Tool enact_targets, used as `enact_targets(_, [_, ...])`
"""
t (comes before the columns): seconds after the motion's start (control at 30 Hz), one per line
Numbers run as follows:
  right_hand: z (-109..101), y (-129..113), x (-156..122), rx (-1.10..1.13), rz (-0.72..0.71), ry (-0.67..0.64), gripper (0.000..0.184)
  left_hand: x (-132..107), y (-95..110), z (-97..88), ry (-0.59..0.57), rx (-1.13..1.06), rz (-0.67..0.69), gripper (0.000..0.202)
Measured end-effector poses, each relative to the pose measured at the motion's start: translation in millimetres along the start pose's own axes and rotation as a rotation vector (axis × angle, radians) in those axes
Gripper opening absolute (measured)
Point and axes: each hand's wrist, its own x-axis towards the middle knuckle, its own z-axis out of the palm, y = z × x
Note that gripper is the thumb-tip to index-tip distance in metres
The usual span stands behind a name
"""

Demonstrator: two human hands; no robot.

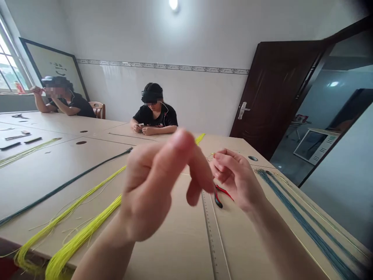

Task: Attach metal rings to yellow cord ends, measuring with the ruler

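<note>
Open stretch of table [171, 249] below the fingers of the left hand [148, 194], between yellow cords [87, 229] and ruler [210, 233], pliers [218, 201] obstructing beneath those of the right hand [239, 179], blue cords [305, 225] barring their right

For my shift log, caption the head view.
Left hand and right hand above a table with yellow strands, a ruler and pliers.

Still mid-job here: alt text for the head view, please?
The bare right hand pinches a tiny yellow piece above a beige table, while the bare left hand is blurred in the foreground. A clear straight ruler and red-and-black-handled pliers lie below, bright yellow strands left, dark teal strands right.
</note>
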Motion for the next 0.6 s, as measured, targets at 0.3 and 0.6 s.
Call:
enact_targets(0.3, [2, -34, -28, 0.269, 0.050, 0.003, 0.015, 4, -4, 14.2, -0.043, 0.557, -0.121, 0.011])
enact_targets(0.6, [-1, -35, -33, 0.211, -0.110, 0.001, 0.014, 2, -14, 20.4, -0.107, 0.537, -0.181, 0.011])
